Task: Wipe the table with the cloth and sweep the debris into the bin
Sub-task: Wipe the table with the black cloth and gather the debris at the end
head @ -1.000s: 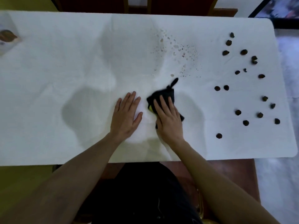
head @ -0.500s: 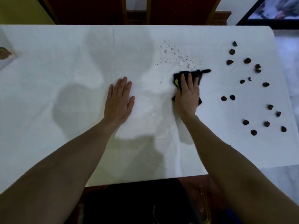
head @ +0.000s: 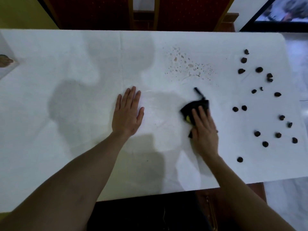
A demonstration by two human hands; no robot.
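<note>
The right hand (head: 204, 130) is pressed flat on the black cloth (head: 197, 105); the left hand (head: 127, 114) is laid spread on the table (head: 66, 144).

It looks like a dining room or function hall. A long, white-covered worktop (head: 66, 47) faces red-padded chairs (head: 93, 12) with wooden frames, beside a yellow wall (head: 20, 12).

Beyond the far edge of the long white-covered table (head: 50, 47) stood two dark red upholstered chairs with wooden frames (head: 100, 12) — a plain yellow surface (head: 20, 12) to their left, a black-framed screen (head: 283, 10) far right. Pale glossy floor (head: 296, 47) ran along the right.
</note>
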